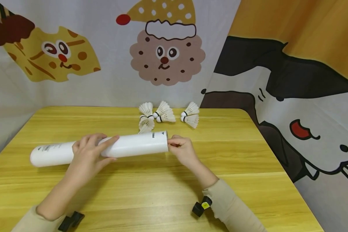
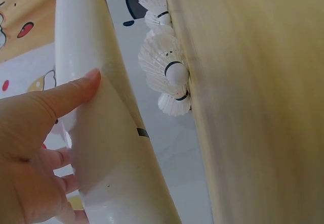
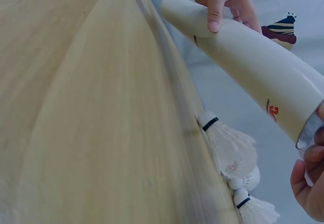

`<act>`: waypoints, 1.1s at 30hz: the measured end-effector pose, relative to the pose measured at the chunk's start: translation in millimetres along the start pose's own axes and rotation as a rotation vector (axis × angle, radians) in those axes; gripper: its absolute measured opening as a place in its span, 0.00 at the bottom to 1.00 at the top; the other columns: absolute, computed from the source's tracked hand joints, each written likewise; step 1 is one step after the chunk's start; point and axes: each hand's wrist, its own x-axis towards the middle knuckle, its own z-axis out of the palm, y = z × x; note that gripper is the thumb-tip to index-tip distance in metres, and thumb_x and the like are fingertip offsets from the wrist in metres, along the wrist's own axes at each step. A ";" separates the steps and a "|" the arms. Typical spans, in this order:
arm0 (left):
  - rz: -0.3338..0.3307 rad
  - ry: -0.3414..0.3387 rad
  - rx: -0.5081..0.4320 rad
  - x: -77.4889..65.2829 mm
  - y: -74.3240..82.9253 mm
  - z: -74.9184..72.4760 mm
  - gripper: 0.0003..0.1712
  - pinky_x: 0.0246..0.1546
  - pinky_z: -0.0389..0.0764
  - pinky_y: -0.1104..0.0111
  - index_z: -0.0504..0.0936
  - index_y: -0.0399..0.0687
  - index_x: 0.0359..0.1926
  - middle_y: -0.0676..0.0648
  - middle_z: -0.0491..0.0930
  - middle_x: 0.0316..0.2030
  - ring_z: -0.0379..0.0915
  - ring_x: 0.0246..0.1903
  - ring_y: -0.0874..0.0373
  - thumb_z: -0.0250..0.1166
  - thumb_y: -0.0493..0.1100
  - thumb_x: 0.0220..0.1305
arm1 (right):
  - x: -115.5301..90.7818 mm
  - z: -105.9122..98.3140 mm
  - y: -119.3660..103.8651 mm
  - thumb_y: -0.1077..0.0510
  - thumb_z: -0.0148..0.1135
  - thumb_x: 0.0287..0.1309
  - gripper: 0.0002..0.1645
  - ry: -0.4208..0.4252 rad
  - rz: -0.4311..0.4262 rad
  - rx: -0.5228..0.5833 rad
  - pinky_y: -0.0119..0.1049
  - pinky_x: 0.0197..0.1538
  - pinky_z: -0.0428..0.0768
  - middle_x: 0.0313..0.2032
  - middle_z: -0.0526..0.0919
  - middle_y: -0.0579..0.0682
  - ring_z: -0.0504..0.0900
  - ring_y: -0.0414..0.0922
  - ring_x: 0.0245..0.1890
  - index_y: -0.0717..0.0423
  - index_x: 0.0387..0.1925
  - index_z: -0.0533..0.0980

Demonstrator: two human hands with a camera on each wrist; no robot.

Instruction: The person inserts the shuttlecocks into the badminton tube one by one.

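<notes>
Mid-left, the left hand point(image 1: 88, 154) grips a white tube point(image 1: 136, 144); we can't read its print point(image 1: 153, 135). At its right end, we can't tell if the right hand point(image 1: 183, 150) holds anything.

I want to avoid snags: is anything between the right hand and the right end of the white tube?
Nothing visible: the right hand has its fingers at that end of the white tube. The shuttlecocks lie on the table beyond the tube.

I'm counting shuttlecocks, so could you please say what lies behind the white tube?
In the head view, a cluster of shuttlecocks and a separate pair lie on the table beyond the white tube. Its edge appears to cover some feathers; anything directly behind it is hidden.
</notes>
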 end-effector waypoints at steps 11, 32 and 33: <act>-0.045 -0.020 -0.009 0.3 -3.5 -0.1 0.46 0.41 0.54 0.42 0.70 0.61 0.60 0.38 0.68 0.50 0.60 0.48 0.39 0.76 0.48 0.33 | 8.1 -17.2 9.2 0.68 0.63 0.49 0.06 0.173 0.007 -0.068 0.27 0.26 0.70 0.26 0.80 0.57 0.71 0.37 0.23 0.70 0.31 0.79; -0.055 -0.032 -0.020 1.7 -1.3 -0.5 0.46 0.42 0.54 0.43 0.69 0.61 0.60 0.40 0.68 0.50 0.60 0.47 0.41 0.76 0.48 0.34 | 46.4 -70.9 99.8 0.54 0.68 0.47 0.13 0.638 0.294 -0.402 0.29 0.21 0.65 0.24 0.73 0.48 0.67 0.40 0.20 0.56 0.33 0.79; -0.056 -0.033 -0.020 1.7 -1.4 -0.5 0.46 0.42 0.54 0.43 0.69 0.61 0.60 0.40 0.67 0.50 0.60 0.47 0.41 0.76 0.49 0.34 | 47.7 -71.7 102.2 0.54 0.68 0.47 0.13 0.638 0.302 -0.413 0.29 0.21 0.65 0.24 0.73 0.48 0.67 0.40 0.20 0.56 0.34 0.79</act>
